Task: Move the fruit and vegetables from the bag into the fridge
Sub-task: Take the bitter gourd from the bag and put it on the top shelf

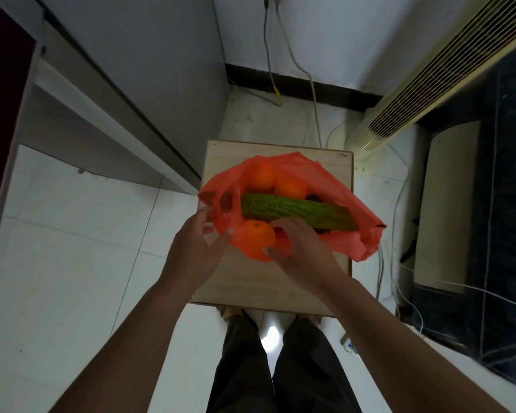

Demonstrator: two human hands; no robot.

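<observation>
A red plastic bag (355,239) lies open on a small wooden stool (251,281). Inside it are a long green bitter gourd (298,211) and two oranges (276,180) behind the gourd. A third orange (255,236) sits at the bag's near rim. My right hand (298,251) curls around this near orange, with thumb and fingers touching it. My left hand (195,248) pinches the bag's left edge and holds the bag's mouth apart. The grey fridge (149,73) stands shut at the left, behind the stool.
A cream floor-standing air conditioner (423,84) leans at the right, with cables (295,70) trailing over the white tiled floor behind the stool. A dark tiled area (504,204) fills the right side. My legs stand just in front of the stool.
</observation>
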